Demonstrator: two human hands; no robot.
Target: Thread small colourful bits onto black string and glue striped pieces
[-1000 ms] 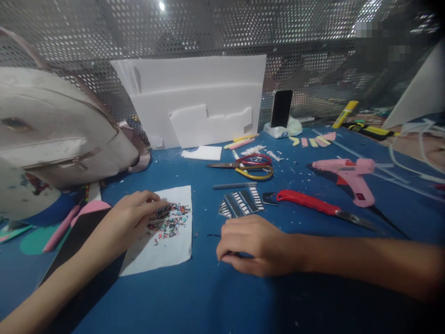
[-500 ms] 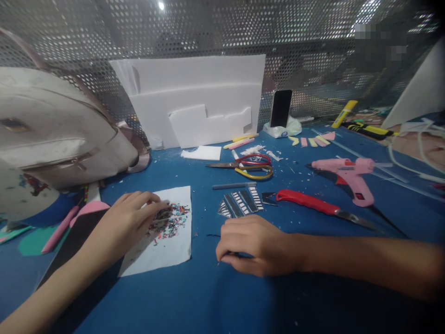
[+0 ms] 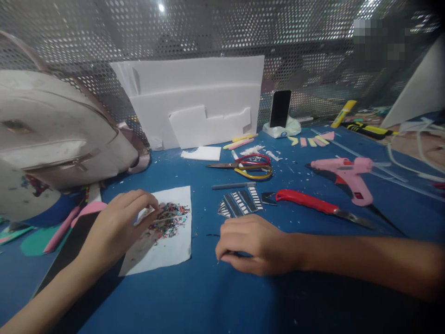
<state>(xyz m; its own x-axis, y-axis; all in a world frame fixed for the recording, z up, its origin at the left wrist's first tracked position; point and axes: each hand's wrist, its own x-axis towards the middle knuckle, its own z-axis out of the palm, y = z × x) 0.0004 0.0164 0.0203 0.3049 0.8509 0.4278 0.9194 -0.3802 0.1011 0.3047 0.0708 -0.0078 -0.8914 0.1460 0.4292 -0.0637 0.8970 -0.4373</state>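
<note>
Loose multicoloured scraps (image 3: pixel 169 227) lie heaped on a white paper sheet (image 3: pixel 182 250). My left hand (image 3: pixel 125 218) hovers over their left side, thumb and forefinger brought together; whether a scrap is between the tips is too small to tell. On the blue tabletop to the right rests my right hand (image 3: pixel 252 246), its fingers curled in a pinch. A tiny tip pokes out below the fingertips, but what it belongs to is hidden. Just beyond that hand is a dark piece with white-striped bands (image 3: pixel 241 202), partly covered by the knuckles.
Scissors (image 3: pixel 243 166), a grey stick (image 3: pixel 232 186), a red-handled knife (image 3: pixel 306 200) and a pink glue gun (image 3: pixel 347 174) lie farther back. A phone (image 3: pixel 281 109) stands behind them, near white foam boards (image 3: pixel 194 74). At the left is a pale backpack (image 3: pixel 52 125).
My left hand has drawn back slightly leftward from the middle of the scraps, uncovering more of them. The right hand has stayed almost still.
</note>
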